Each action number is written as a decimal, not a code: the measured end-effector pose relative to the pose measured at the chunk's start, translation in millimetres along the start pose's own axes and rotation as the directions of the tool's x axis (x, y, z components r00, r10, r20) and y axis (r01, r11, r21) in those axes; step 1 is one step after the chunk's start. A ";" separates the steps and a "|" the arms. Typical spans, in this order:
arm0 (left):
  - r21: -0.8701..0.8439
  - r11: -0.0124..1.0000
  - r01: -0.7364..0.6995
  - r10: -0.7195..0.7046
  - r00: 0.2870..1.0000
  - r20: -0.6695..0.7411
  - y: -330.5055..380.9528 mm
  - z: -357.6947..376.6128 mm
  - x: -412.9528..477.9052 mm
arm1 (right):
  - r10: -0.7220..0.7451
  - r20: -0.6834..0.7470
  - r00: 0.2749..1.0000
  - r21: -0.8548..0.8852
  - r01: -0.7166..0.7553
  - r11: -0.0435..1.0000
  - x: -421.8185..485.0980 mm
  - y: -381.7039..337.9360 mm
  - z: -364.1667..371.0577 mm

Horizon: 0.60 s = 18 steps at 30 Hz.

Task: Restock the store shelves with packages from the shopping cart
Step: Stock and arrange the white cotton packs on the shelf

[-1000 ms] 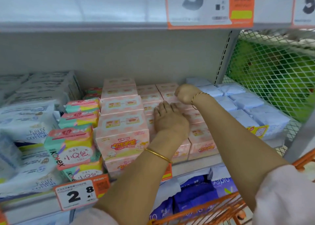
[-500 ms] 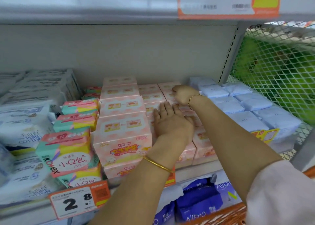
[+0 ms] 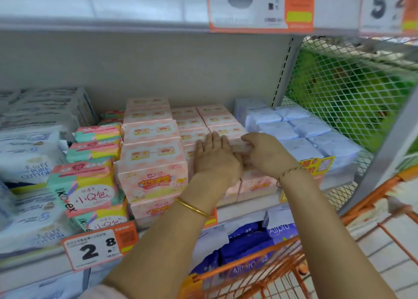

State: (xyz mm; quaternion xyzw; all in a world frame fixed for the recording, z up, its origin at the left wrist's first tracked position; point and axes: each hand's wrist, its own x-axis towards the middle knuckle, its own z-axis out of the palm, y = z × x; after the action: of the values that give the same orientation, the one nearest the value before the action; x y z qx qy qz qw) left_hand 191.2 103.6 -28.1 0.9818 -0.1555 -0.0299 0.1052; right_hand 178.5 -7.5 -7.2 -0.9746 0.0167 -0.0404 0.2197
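Several "Kotex" packs (image 3: 83, 185) sit beside pink packages (image 3: 152, 160) on the shelf (image 3: 246, 208), above a "2 8" price tag (image 3: 99, 249). Left hand (image 3: 216, 160) presses the pink packages with straight fingers; right hand (image 3: 269, 155) curls round one.

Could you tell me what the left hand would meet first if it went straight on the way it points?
The left hand lies flat on the pink packs, fingers toward the rear. It would probably skim over those packs and meet the shelf's back wall first, though depth is unclear.
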 end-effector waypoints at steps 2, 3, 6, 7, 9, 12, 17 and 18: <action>-0.015 0.998 -0.061 0.061 0.998 -0.015 1.7 0.1 -2.2 | 0.033 -0.011 0.999 0.011 -0.033 0.999 -6.3 2.4 3.1; -0.016 0.997 -0.082 0.082 0.997 -0.012 2.7 0.2 -2.6 | 0.042 -0.006 0.999 0.015 -0.042 0.999 -9.0 1.7 3.9; -0.005 0.996 -0.086 0.086 0.996 0.008 1.9 -0.1 -2.9 | 0.043 -0.001 0.999 0.055 -0.043 0.998 -14.4 -2.1 3.4; -0.004 0.997 -0.083 0.083 0.997 0.011 1.0 -0.1 -3.1 | 0.037 0.006 0.999 0.072 -0.038 0.997 -16.5 -3.1 1.7; -0.003 0.997 -0.083 0.083 0.996 0.016 0.1 -0.8 -4.1 | 0.020 0.020 1.000 0.118 -0.022 0.993 -21.9 -2.7 -3.4; -0.007 0.994 -0.105 0.105 0.994 0.019 0.3 -4.0 -6.1 | 0.037 -0.026 0.999 0.199 -0.031 0.980 -32.1 4.2 -13.0; 0.029 0.987 -0.161 0.159 0.986 0.053 2.0 -4.2 -12.0 | 0.040 -0.022 0.999 0.215 -0.035 0.976 -45.0 9.0 -17.3; 0.032 0.987 -0.158 0.156 0.986 0.060 1.6 -3.6 -12.8 | 0.036 -0.019 0.999 0.225 -0.031 0.974 -46.6 7.2 -16.2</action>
State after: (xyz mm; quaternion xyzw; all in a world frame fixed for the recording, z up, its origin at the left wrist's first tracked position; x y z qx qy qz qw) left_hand 178.9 106.8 -23.9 0.9669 -0.2359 -0.0468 0.0850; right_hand 130.6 -18.6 1.0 -0.9425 0.0309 -0.0496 0.3291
